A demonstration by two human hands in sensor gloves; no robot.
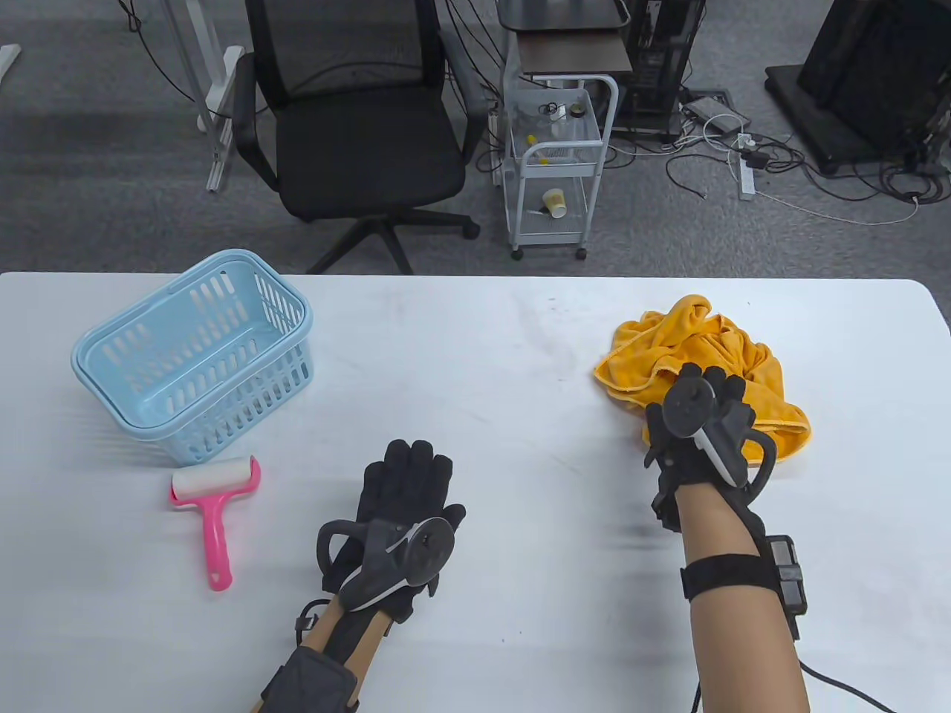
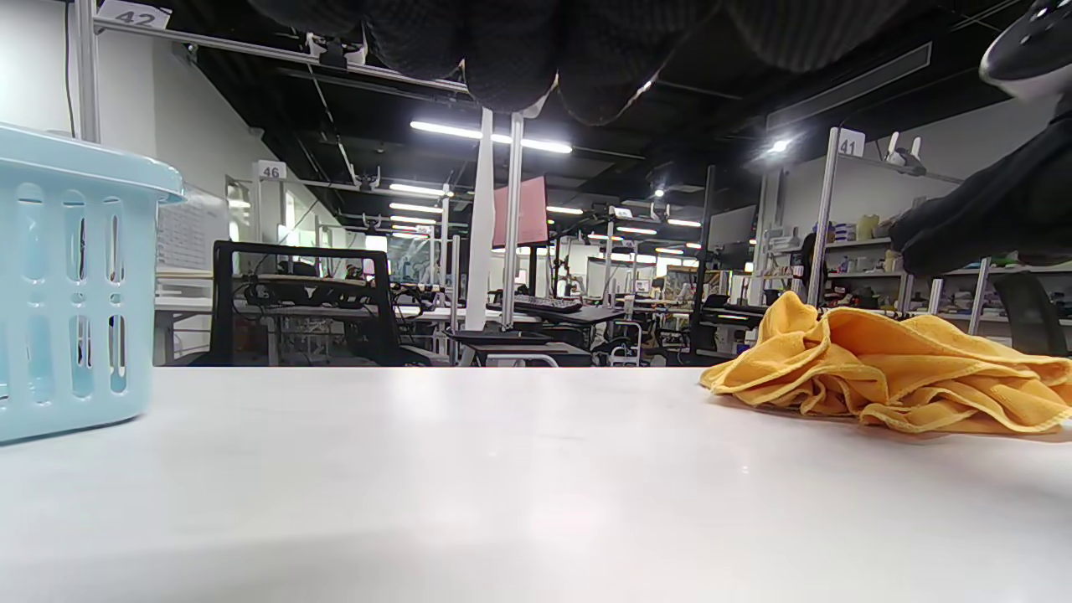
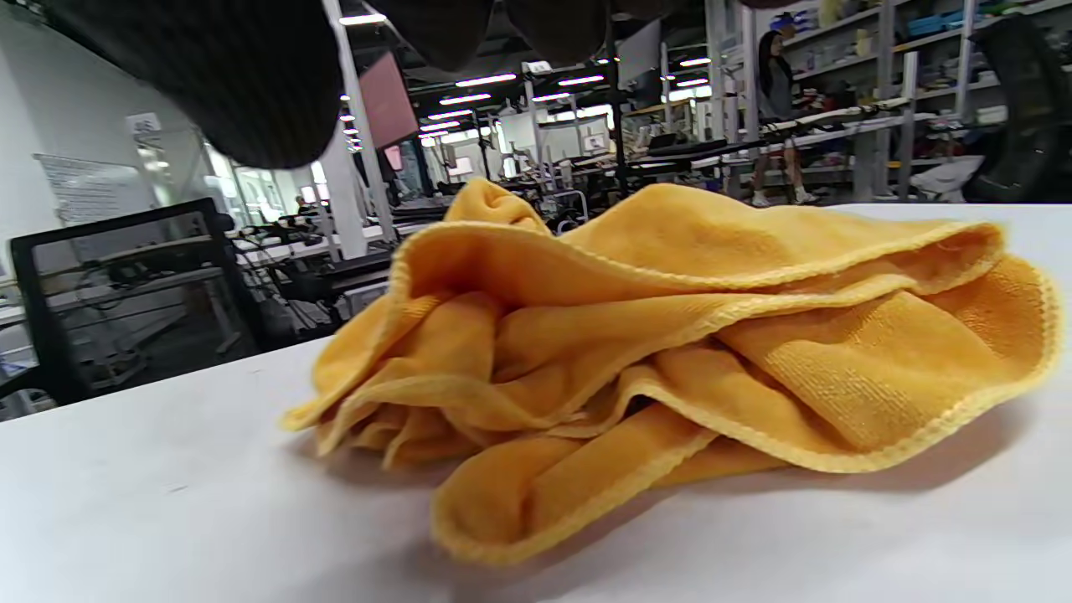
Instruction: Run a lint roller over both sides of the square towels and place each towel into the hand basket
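Towels [image 1: 732, 356] sit crumpled in an orange heap on the right side of the white desk [image 1: 520, 356], and the right hand [image 1: 702, 427] is over the heap's near edge (whether its fingers grip the cloth, I cannot tell). Over on the left, the left hand [image 1: 401, 512] lies flat, fingers straight, holding nothing. Just beside it is the pink lint roller [image 1: 215, 505], with the light blue hand basket [image 1: 193, 356] just behind the roller.
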